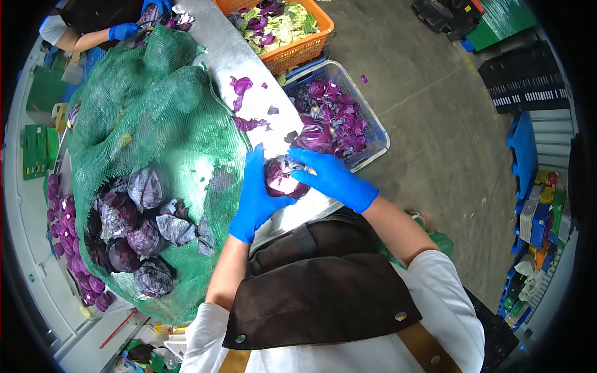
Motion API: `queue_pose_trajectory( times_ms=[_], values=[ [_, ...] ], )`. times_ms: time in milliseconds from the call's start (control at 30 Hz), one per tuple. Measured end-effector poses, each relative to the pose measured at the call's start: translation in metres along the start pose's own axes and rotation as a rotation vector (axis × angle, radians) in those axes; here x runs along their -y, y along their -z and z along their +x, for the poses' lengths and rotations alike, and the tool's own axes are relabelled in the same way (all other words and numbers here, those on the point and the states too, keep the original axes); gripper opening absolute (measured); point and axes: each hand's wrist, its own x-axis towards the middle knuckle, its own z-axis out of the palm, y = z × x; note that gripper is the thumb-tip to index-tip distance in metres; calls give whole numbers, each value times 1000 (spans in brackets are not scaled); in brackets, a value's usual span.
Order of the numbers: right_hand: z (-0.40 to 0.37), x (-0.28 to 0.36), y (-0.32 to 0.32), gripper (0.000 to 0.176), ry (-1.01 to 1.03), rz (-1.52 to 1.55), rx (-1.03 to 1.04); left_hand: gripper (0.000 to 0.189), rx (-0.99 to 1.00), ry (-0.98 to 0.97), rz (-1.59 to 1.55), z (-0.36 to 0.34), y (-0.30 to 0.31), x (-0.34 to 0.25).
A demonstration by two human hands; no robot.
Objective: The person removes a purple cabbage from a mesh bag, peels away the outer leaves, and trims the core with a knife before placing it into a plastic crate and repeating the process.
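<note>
A red cabbage (281, 178) is held over the edge of the metal table (231, 57). My left hand (256, 194), in a blue glove, cups it from the left. My right hand (329, 176), also gloved in blue, lies over its top right side and seems to hold a small blade against it, though the blade is hard to make out. A large green net sack (155, 118) lies open on the table to the left, with several red cabbages (134, 230) inside.
A blue crate (373, 121) of purple cabbage trimmings stands on the floor beyond my hands. An orange crate (298, 43) holds green and purple leaves. Another person's blue-gloved hands (134, 22) work at the far end. Stacked crates line the right wall.
</note>
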Motion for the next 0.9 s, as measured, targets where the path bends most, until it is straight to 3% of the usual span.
queue_pose_trajectory(
  times_ms=[67, 167, 267, 300, 400, 433, 567, 700, 767, 833, 867, 900],
  values=[
    [-6, 0, -5, 63, -53, 126, -47, 129, -97, 74, -109, -21, -11, 17],
    [-9, 16, -7, 58, -101, -55, -32, 120, -246, 123, -105, -24, -43, -4],
    [0, 51, -3, 54, -243, -431, 98, 115, -189, 155, -448, -1, -45, 6],
    [8, 47, -6, 46, -293, -453, 83, 116, -138, 124, -377, 3, -41, 5],
    [31, -32, 1, 41, -133, 1, -81, 119, -198, 151, -92, -1, -38, 7],
    [29, -39, 8, 41, -306, -103, -137, 121, -173, 123, -57, -6, -35, 11],
    [25, -6, -16, 46, -137, 189, -325, 119, -155, 114, -212, -13, -31, 11],
    [17, 28, -5, 43, -29, -229, -175, 120, -114, 122, -242, -8, -27, 8],
    [23, -30, -12, 44, -140, -378, -159, 120, -80, 45, -146, -6, -26, 18],
    [25, -60, 11, 42, -354, -464, -184, 120, -30, 94, -310, -11, -18, 24],
    [21, -61, 30, 41, -516, -477, -214, 120, -9, 121, -391, -13, -14, 26],
    [17, -52, 38, 42, -485, -401, -252, 120, 6, 113, -389, -13, -10, 27]
  ],
)
